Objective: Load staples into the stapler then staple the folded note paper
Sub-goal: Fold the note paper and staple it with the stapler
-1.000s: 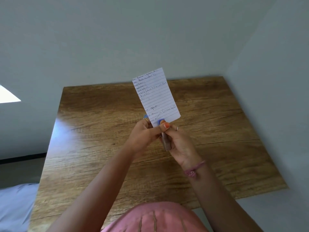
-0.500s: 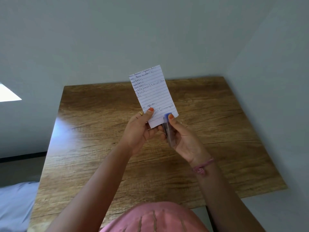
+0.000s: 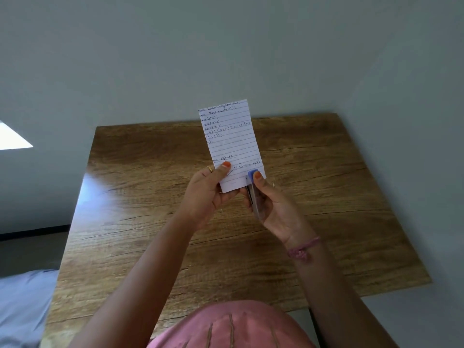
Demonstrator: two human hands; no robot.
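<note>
While the left hand (image 3: 206,194) pinches the lower left corner of the note (image 3: 231,144) between thumb and fingers, holding it upright above the counter (image 3: 140,222), the right hand (image 3: 273,204) is wrapped around the stapler (image 3: 253,194). Its blue nose (thumb pressed on top) sits over the note's bottom edge at about 5 o'clock. Handwriting covers the lined sheet.

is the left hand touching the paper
Touching: in the head view the left hand pinches the paper at its bottom corner, thumb on its face.
</note>
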